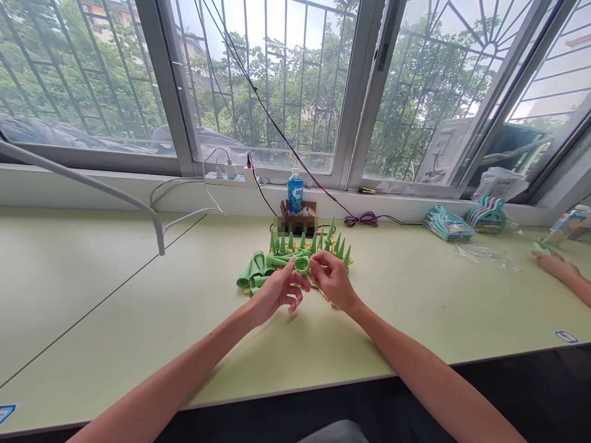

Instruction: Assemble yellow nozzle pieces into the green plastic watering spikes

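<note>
Between the thumb and fingers of my left hand [282,288] is a green plastic cone [301,265], its round hollow end turned toward me. My right hand [331,277] is pinched close against the cone's right side. What its fingertips hold, if anything, is too small to make out. Just behind both hands lies a pile of similar green cones [257,264], some on their sides. Further back, several pointed green cones [303,240] stand upright in a row, with small yellow pieces among them.
Behind the cones, a small cardboard box [310,216] stands by a bottle of blue liquid [295,192]. A coiled cable [361,219] lies near the window sill. Packaged teal items [449,223] sit at the right, where another person's hand [556,266] rests. A grey tube [160,237] hangs over the table's left.
</note>
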The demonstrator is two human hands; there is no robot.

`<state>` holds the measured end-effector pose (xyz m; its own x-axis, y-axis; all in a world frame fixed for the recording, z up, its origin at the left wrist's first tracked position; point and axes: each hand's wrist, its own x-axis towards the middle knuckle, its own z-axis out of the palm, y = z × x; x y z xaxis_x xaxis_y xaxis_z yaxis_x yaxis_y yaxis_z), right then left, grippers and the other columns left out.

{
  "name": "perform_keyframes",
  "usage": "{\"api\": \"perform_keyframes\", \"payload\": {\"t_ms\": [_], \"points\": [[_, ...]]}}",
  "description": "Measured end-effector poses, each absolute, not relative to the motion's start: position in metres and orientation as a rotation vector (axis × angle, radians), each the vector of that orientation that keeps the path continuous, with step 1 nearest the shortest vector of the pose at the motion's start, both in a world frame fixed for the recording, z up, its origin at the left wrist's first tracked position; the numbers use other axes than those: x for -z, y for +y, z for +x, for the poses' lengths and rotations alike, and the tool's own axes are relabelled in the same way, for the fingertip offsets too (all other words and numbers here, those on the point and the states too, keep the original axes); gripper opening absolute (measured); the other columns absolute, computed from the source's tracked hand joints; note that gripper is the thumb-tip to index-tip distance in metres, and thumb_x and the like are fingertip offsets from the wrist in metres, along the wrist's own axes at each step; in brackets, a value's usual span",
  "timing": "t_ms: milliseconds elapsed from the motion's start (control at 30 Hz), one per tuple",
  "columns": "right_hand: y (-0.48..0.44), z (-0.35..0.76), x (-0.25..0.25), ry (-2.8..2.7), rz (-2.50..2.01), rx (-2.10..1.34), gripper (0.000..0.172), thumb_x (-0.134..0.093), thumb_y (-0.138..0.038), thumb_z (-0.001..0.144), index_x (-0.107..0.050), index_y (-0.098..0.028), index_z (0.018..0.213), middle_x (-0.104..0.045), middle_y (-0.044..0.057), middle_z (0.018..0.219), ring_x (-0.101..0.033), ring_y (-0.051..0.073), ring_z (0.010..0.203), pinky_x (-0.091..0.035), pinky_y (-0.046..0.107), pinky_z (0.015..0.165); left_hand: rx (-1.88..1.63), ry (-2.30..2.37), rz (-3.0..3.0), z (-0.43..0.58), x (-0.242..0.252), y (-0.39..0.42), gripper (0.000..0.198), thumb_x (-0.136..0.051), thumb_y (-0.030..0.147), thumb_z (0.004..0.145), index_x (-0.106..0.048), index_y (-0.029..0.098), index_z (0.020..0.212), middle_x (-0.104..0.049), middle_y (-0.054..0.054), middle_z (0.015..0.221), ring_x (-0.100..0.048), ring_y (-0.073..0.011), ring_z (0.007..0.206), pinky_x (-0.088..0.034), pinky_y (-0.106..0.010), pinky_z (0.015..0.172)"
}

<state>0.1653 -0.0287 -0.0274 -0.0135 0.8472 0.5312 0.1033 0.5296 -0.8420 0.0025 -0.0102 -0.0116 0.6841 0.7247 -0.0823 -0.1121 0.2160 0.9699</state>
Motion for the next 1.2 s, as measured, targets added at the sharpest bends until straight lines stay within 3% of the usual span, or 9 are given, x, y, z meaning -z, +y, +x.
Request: {"api": "perform_keyframes", "payload": {"t_ms": [200, 467, 933, 1200], "points": [[-0.03, 0.165, 0.024, -1.479, -0.869, -0.727, 0.029, -0.056, -0.048, 0.087, -0.05, -0.02, 0.079, -0.045, -0.004, 0.062, -0.038, 0.008, 0.047, -0.033, 0.021, 0.042, -0.692, 0.615, 1.309, 0.003, 0.01, -0.013, 0.057, -0.046, 0.068, 0.083, -0.058, 0.012, 0.08, -0.058, -0.007, 0.08, -0.048, -0.009, 0.051, -0.036, -0.021, 0.038], [-0.029, 0.166, 0.025, -1.458, -0.85, -0.747, 0.028, -0.057, -0.046, 0.087, -0.049, -0.02, 0.077, -0.043, -0.005, 0.061, -0.034, 0.006, 0.043, -0.029, 0.021, 0.039, -0.755, 0.596, 1.453, 0.0, 0.008, -0.014, 0.037, -0.058, 0.052, 0.084, -0.047, 0.017, 0.082, -0.042, 0.004, 0.06, -0.049, -0.0095, 0.051, -0.037, -0.019, 0.04], [-0.028, 0.166, 0.026, -1.464, -0.898, -0.722, 0.03, -0.057, -0.048, 0.086, -0.051, -0.02, 0.077, -0.044, -0.005, 0.061, -0.032, 0.007, 0.045, -0.027, 0.022, 0.041, -0.946, 0.713, 1.794, 0.001, 0.015, -0.015, 0.042, -0.063, 0.042, 0.081, -0.054, 0.018, 0.115, -0.057, -0.004, 0.088, -0.048, -0.0064, 0.051, -0.04, -0.019, 0.039], [-0.027, 0.164, 0.026, -1.435, -0.898, -0.765, 0.032, -0.059, -0.05, 0.084, -0.051, -0.019, 0.076, -0.045, -0.005, 0.059, -0.034, 0.007, 0.045, -0.03, 0.022, 0.042, -1.203, 0.84, 2.232, 0.0, 0.024, -0.01, 0.023, -0.053, 0.032, 0.089, -0.063, 0.025, 0.109, -0.052, -0.005, 0.103, -0.05, -0.0073, 0.059, -0.045, -0.021, 0.05]]}}
